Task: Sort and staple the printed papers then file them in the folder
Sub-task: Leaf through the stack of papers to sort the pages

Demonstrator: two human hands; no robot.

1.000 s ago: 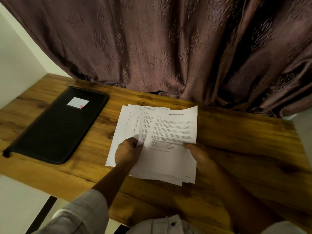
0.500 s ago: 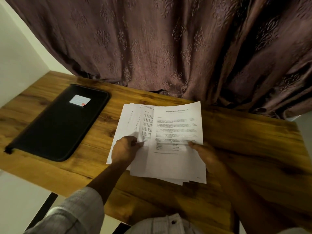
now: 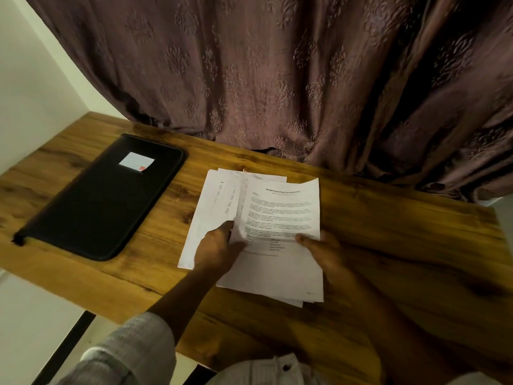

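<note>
Near the front of the table (image 3: 402, 240), the left hand (image 3: 216, 250) lies on the papers (image 3: 280, 215), fingers bent and, it seems, pinching the top sheets' left side. The right hand (image 3: 323, 252) pinches their right side, thumb on top. The papers lie fanned mid-table. The black folder (image 3: 102, 201) lies closed, far left. A curtain (image 3: 277, 79) hangs behind

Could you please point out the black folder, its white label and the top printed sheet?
black folder (image 3: 91, 209), head view, middle of its cover.
white label (image 3: 136, 162), head view, its centre.
top printed sheet (image 3: 283, 215), head view, its text block.
</note>
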